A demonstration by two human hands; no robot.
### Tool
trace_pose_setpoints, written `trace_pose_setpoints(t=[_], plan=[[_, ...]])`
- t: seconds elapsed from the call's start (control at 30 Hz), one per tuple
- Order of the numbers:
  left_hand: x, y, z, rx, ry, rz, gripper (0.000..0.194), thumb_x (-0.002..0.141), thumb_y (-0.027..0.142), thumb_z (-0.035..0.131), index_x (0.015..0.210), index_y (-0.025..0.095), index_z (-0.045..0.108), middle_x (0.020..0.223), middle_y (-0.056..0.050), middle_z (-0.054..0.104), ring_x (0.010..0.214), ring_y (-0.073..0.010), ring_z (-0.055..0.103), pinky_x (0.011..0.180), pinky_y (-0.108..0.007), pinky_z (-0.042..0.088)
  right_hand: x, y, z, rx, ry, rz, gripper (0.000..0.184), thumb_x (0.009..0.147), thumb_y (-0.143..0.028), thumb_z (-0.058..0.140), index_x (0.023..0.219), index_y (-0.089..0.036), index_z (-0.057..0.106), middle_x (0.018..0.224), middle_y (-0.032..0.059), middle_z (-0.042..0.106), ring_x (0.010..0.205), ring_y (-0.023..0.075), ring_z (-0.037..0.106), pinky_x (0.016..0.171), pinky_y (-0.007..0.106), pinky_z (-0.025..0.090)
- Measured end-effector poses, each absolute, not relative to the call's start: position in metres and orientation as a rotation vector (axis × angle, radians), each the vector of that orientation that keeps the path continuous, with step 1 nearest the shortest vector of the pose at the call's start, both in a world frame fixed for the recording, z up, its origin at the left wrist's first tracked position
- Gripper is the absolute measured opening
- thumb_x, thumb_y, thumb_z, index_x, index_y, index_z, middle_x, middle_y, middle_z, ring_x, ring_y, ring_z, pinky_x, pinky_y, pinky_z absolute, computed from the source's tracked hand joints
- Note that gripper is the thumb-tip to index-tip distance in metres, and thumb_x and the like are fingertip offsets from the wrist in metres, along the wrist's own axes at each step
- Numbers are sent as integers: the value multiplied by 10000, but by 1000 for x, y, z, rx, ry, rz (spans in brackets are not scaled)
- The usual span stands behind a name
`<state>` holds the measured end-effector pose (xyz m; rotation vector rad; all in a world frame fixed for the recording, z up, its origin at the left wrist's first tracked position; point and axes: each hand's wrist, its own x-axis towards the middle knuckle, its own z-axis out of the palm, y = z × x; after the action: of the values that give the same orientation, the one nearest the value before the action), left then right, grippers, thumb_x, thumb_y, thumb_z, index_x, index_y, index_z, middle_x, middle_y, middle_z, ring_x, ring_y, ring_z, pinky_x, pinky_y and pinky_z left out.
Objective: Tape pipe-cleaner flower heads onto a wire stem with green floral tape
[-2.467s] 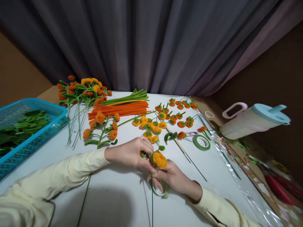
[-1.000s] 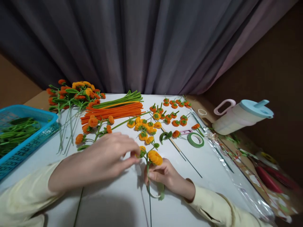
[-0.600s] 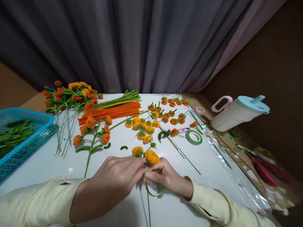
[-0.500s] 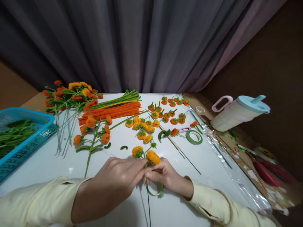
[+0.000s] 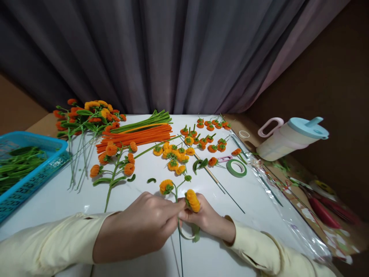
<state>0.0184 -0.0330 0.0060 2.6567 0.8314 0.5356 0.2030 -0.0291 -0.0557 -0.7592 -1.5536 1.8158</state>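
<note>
Pale yellow sleeves reach in from either side, and from where I stand both sets of fingers meet over the near part of the white surface (image 5: 155, 165). The left hand (image 5: 141, 227) has its thumb and forefinger pinched together on the green stem (image 5: 176, 193), though its knuckles hide part of the grip. The right hand (image 5: 210, 219) clamps the same stem just beside, thumb against forefinger, probably so that one hand steadies it while the other works at the join. Against the right fingers sits a yellow flower (image 5: 193, 201), its green base to the left and its petals turned right; perhaps it is tipped aside to give the fingertips room. The stem is held up off the surface, its long axis running from the near edge towards the far edge, the top leaning slightly left. At that top a second yellow flower (image 5: 166, 186) branches left and a green bud (image 5: 188, 178) right, while a dark wire (image 5: 181, 254) trails down towards the near edge. A strip of green tape (image 5: 197, 233) hangs under the right hand, seemingly within easy reach of the stem. Farther out, an orange spray (image 5: 129, 169) lies left of centre, its tops towards the far edge, laid out perhaps where it can be looked at. A green tape roll (image 5: 245, 170) lies flat near the right edge, and a blue basket (image 5: 57, 144) of greenery stands along the left edge.
</note>
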Motion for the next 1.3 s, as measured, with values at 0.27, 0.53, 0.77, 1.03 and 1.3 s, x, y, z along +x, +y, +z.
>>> trace_pose_setpoints(t=[0.27,0.53,0.77,1.03,1.3], plan=[[-2,-20,31,2323,912,346,255,847,134,458,896,208,697,707,19,696,550,-79,565,544,-160,385,207,-28,-52,-683,-1615,1713,369,866,-386,584,622,-118,653,587,25,589,574,113,533,593,231,429],[0,10,36,2046,1108,388,213,834,271,529,891,179,712,757,12,717,593,-100,587,525,-157,412,207,-29,-47,-728,-1636,1630,371,885,-359,562,624,-113,655,579,30,591,575,117,532,592,235,423],[9,29,33,2148,838,486,263,898,348,497,925,161,680,1025,-46,680,980,-171,585,878,-243,412,207,-29,-47,-700,-1654,1617,352,892,-339,558,664,-99,678,538,13,553,522,98,495,530,215,393],[12,34,36,1914,884,128,323,886,389,491,856,136,689,755,-8,666,685,-123,564,632,-183,420,208,-30,-50,-680,-1643,1631,346,893,-338,565,688,-89,691,546,16,564,532,96,516,552,213,413],[12,36,34,1723,849,138,241,842,312,542,801,123,685,730,-21,672,685,-130,587,645,-194,439,208,-29,-49,-716,-1600,1736,376,865,-425,579,677,-116,680,561,19,570,530,107,507,532,228,413]])
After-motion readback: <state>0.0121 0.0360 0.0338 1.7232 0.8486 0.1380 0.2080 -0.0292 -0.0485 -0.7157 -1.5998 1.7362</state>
